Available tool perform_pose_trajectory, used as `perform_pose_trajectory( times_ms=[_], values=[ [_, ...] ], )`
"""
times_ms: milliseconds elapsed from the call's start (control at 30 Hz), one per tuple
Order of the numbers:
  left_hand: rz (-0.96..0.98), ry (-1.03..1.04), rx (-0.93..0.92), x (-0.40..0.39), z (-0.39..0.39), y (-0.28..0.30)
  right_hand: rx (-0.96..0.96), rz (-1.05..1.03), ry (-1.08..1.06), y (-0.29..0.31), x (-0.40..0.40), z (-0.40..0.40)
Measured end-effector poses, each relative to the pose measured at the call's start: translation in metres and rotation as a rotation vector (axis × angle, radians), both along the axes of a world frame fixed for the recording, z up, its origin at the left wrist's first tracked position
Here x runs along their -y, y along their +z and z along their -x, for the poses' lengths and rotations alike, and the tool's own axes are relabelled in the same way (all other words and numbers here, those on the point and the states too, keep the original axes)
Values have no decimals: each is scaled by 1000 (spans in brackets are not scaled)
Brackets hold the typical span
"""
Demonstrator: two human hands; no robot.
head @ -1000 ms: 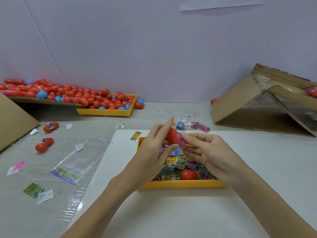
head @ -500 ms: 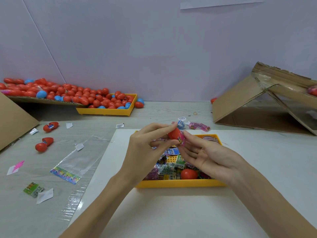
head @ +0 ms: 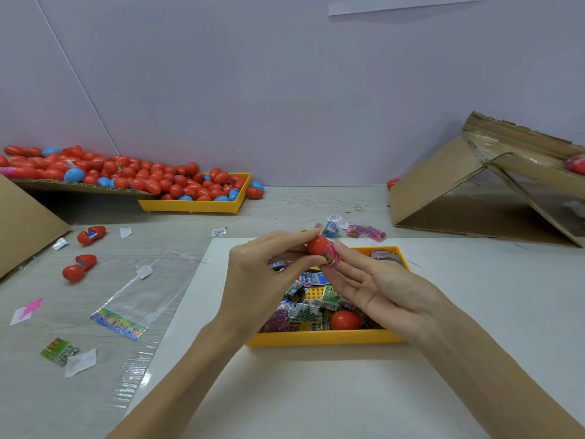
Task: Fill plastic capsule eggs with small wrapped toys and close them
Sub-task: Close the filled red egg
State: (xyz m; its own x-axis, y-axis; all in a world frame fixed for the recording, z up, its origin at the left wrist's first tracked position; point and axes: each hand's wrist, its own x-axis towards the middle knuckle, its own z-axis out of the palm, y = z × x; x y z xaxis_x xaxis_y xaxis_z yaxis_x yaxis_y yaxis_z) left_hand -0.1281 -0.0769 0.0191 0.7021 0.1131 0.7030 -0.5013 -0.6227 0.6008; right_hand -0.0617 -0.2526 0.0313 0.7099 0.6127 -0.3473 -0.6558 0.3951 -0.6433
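The left hand [head: 262,277] pinches a red capsule egg half [head: 317,245] between thumb and forefinger, held up over the far part of the yellow tray [head: 326,339]. A pink wrapped toy [head: 331,258] now sits mostly inside the open mouth of that half, only its printed end sticking out. A second ago the right hand [head: 380,289] had its fingers closed on the toy and was feeding it in; half a second ago they were loosening. Now its fingers lie nearly straight, palm up — the fingertips [head: 340,248] just pressing the toy's end, gripping nothing.

So the stuffing step looks all but done. The toy seems to need one more push to seat fully; if the wrapper stays proud of the rim, the second half may not snap on. Whether the mating half hangs hinged behind the left fingers cannot be told.

More wrapped toys [head: 316,299] and a closed red egg [head: 346,320] lie in the tray; the pile of filled eggs [head: 126,172] waits on the counter's [head: 316,201] far left — this egg belongs there once shut.
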Motion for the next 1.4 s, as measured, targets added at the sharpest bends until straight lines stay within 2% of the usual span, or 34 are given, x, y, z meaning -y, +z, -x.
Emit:
perform_pose_trajectory(
  times_ms=[433,633,800,1067,1233,1400],
  values=[
    [-97,44,37,-7,-2,-1,18,-37,18,0,1,1],
    [127,-119,-107,-3,-4,-2,3,-25,23,3,0,2],
    [148,-122,-102,-5,-4,-1,-50,-66,83,5,1,3],
    [-101,-75,-20,-9,-4,3,-78,-22,189,9,5,3],
    [-297,9,67,-8,-4,3,-191,-82,180,6,3,3],
    [-331,27,99,-5,-3,4,-245,-111,220,5,1,4]
  ],
)
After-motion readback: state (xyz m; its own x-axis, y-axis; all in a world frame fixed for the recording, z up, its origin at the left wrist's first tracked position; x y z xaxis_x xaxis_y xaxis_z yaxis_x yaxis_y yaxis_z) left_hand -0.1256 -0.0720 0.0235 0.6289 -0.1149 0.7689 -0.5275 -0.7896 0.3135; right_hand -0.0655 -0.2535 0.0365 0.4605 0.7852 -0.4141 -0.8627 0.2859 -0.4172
